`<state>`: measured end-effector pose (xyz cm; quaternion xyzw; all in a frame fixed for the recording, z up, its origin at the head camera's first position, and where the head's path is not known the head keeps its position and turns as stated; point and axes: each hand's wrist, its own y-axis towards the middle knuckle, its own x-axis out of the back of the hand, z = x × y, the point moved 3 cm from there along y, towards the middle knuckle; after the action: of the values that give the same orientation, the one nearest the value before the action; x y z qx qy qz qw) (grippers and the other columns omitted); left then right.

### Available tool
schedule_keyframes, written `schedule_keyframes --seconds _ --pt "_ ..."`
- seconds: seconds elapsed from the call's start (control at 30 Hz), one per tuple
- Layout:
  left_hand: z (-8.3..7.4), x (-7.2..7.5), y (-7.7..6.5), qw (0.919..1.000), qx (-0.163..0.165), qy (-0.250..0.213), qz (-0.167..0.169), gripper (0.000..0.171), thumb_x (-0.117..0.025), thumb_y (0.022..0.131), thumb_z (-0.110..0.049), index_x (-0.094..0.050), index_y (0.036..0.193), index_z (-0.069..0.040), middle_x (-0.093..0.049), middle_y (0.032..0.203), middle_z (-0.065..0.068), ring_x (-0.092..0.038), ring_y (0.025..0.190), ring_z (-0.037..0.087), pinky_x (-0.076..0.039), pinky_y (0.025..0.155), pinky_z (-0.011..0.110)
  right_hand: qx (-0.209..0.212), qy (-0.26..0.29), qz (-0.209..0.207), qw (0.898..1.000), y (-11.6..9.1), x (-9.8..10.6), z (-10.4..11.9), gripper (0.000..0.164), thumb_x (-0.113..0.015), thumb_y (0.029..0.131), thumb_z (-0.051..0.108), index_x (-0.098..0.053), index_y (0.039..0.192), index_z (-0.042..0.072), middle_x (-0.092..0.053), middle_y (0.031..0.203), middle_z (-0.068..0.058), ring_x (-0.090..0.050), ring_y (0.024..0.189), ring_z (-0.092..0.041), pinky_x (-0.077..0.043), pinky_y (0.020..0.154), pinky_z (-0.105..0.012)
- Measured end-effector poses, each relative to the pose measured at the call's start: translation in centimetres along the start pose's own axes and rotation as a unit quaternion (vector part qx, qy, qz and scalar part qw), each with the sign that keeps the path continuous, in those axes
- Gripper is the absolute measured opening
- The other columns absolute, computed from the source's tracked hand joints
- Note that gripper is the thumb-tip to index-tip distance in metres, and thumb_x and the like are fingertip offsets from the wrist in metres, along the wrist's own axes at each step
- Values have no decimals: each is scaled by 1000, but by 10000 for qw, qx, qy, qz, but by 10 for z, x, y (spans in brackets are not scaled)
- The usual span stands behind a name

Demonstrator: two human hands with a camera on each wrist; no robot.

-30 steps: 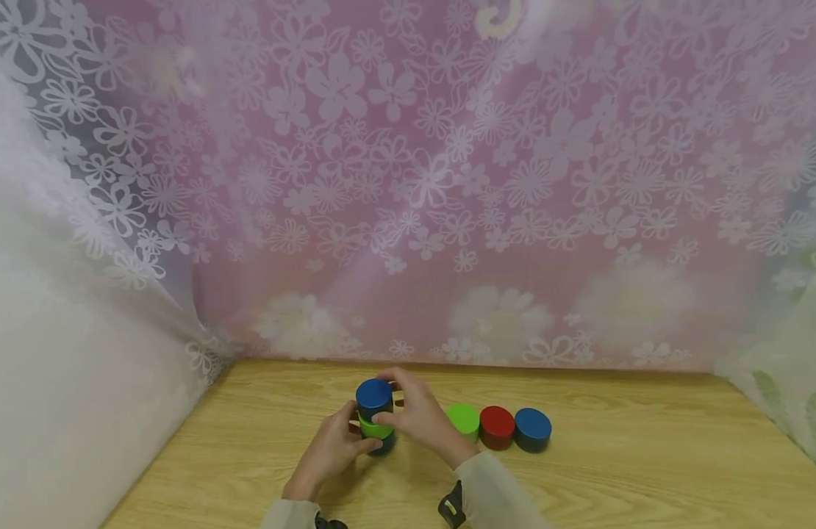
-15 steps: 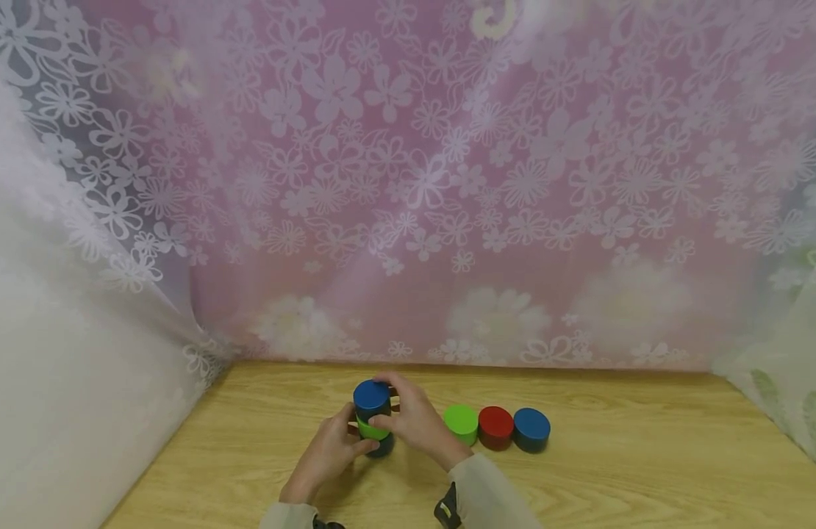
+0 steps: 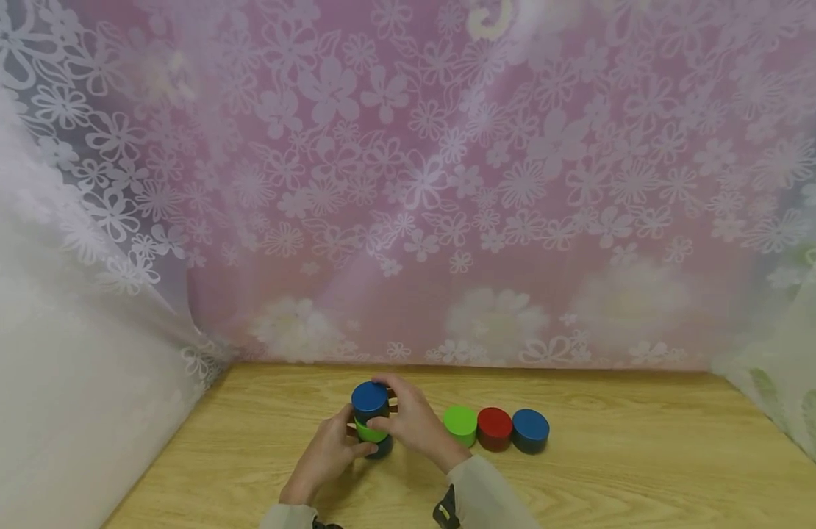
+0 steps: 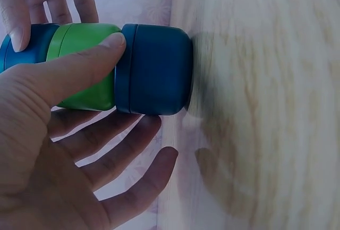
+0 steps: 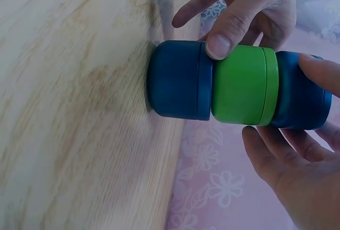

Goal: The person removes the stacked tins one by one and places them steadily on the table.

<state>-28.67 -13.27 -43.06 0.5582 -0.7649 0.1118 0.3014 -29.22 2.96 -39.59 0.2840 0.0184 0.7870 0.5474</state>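
Note:
Three small round lidded jars stand in an upright stack on the table. The bottom blue jar point(image 4: 159, 70) sits on the wood, a green jar point(image 5: 241, 84) rests on it, and a second blue jar point(image 3: 370, 399) tops the stack. My left hand point(image 3: 325, 450) grips the stack from the left, its thumb lying over the green jar where it meets the bottom one. From the right, my right hand point(image 3: 413, 422) holds the top blue jar between thumb and fingers. In the right wrist view the green jar sits slightly offset from the bottom jar.
To the right of the stack, a green jar point(image 3: 460, 425), a red jar point(image 3: 495, 429) and a blue jar point(image 3: 530, 431) stand in a row, side by side. A floral curtain point(image 3: 408, 184) hangs behind the wood-grain table point(image 3: 620, 470), and pale cloth point(image 3: 70, 367) borders the left side.
Both hands keep their hold on the stacked jars. In the head view the whole scene drifts a few pixels left; the row of jars stays in place on the table.

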Motion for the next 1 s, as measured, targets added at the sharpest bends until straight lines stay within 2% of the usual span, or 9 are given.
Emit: schedule_keyframes --seconds 0.2,0.63,0.8,1.0 --pt "1 -2 0 10000 22 -43 25 60 -83 85 -6 -50 133 10 -64 119 22 -67 102 39 -58 82 47 20 -131 -37 9999 -2 5 -1 56 -79 87 1 -52 137 -4 -58 131 -22 -59 117 -40 -53 94 -51" --pt "0 0 1 9998 66 163 -121 59 -84 84 -5 -52 132 10 -65 116 20 -67 100 35 -58 84 46 195 -195 -105 9996 -4 18 3 55 -79 86 -2 -53 135 -4 -57 133 -24 -59 119 -43 -51 98 -53" --pt "1 -1 0 9998 49 188 -83 59 -83 84 -5 -52 132 9 -66 114 18 -67 99 32 -57 84 45 192 -222 -127 9995 -6 25 2 56 -79 86 -2 -53 135 -4 -57 133 -22 -59 120 -41 -51 98 -51" --pt "2 -1 0 9998 23 178 -55 59 -82 85 -4 -51 134 9 -66 114 17 -67 98 32 -58 82 44 157 -318 -264 9990 -10 35 0 56 -79 86 -2 -53 136 -2 -56 134 -23 -57 121 -44 -50 98 -55"
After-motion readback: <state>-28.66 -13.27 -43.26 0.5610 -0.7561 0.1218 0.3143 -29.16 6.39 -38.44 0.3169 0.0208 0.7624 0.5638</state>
